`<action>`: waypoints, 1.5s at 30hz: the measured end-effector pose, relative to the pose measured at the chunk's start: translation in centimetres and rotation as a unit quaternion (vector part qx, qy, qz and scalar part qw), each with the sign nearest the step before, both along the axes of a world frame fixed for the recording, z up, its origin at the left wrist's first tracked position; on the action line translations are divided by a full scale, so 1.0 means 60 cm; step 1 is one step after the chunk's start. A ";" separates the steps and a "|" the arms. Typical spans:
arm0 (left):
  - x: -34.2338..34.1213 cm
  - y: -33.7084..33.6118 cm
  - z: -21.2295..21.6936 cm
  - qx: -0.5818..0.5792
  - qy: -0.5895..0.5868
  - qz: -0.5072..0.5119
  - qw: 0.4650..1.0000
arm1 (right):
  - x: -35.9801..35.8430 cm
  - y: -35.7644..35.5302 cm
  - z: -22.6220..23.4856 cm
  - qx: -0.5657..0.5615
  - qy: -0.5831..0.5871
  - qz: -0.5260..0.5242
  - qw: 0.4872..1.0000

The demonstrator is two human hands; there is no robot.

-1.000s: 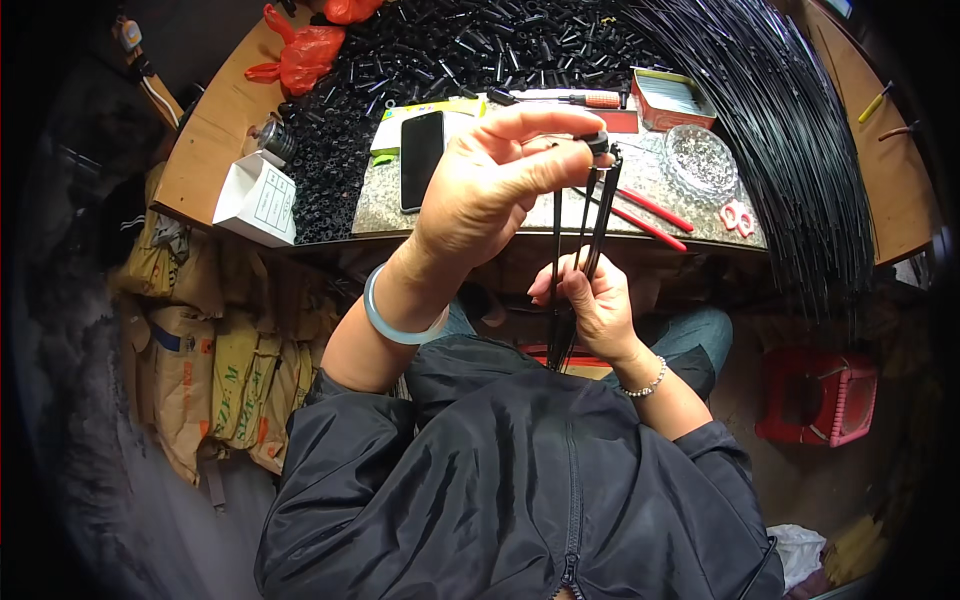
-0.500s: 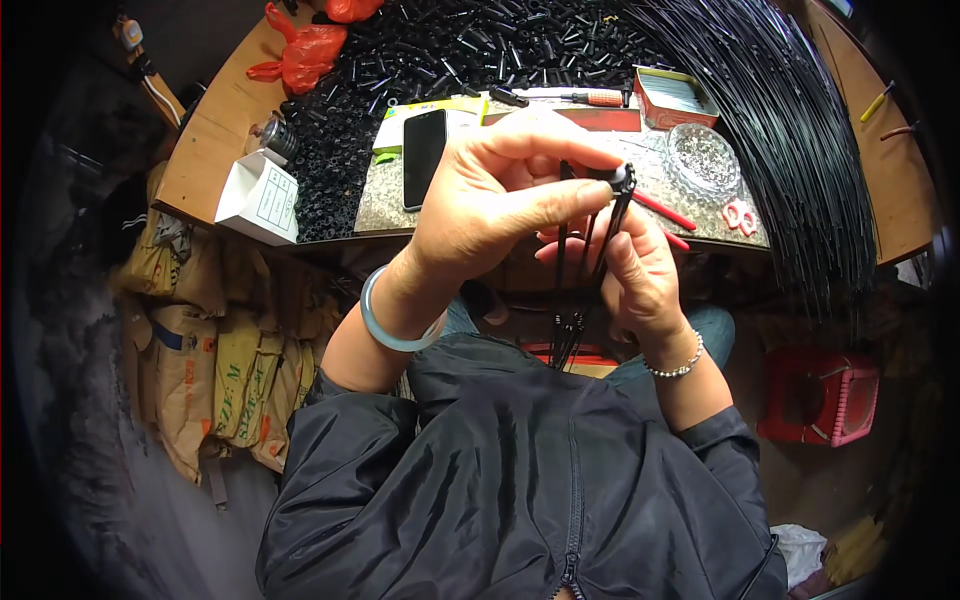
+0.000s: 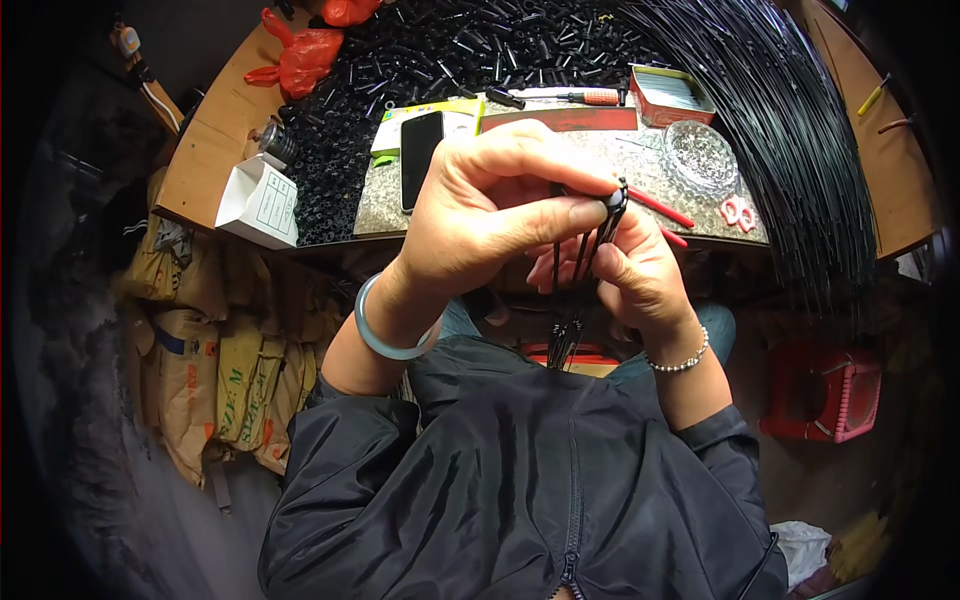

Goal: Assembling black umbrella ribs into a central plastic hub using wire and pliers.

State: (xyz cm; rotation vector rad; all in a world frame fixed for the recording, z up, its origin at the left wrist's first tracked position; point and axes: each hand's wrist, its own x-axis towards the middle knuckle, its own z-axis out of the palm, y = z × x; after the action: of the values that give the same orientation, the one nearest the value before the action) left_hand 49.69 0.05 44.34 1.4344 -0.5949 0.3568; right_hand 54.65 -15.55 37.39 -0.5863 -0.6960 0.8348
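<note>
Raised over the near edge of the table, my left hand (image 3: 475, 205) pinches a small white-and-black hub (image 3: 615, 199) between thumb and forefinger. From this hub hangs a bundle of thin black rods (image 3: 565, 338), which looks like an umbrella rib frame. Its lower ends dangle above my lap. My right hand (image 3: 648, 278) is closed round the rods just below the hub, thumb against them. Its other fingers are partly hidden behind the rods and my left hand.
Black tubular parts (image 3: 480, 45) heap the table's back. Long black rods (image 3: 790, 140) lie at the right, hanging over the edge. Nearby are a phone (image 3: 421, 160), a red tin (image 3: 672, 95), a glass dish (image 3: 700, 158), pink-handled scissors (image 3: 738, 213), red-handled pliers (image 3: 660, 207) and a white box (image 3: 262, 205).
The hub has dropped slightly and shifted a little left in my left hand's pinch. My right hand has moved closer beneath it, its thumb now nearer the hub.
</note>
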 end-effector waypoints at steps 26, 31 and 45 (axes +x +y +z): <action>-0.045 -0.020 0.041 0.244 0.065 0.156 0.955 | -0.055 0.006 0.002 0.003 -0.091 -0.241 0.966; -0.049 -0.012 0.038 0.231 0.063 0.117 0.964 | -0.040 0.003 -0.006 -0.027 -0.105 -0.104 0.989; -0.032 -0.013 0.011 0.184 -0.016 0.196 0.963 | -0.051 0.041 -0.035 -0.181 -0.385 -0.400 0.812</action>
State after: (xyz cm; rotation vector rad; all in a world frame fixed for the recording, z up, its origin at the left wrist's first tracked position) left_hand 47.79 -0.72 45.01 1.9149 -0.4109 0.6048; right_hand 51.56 -13.09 35.30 -1.4853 -0.9064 -0.1264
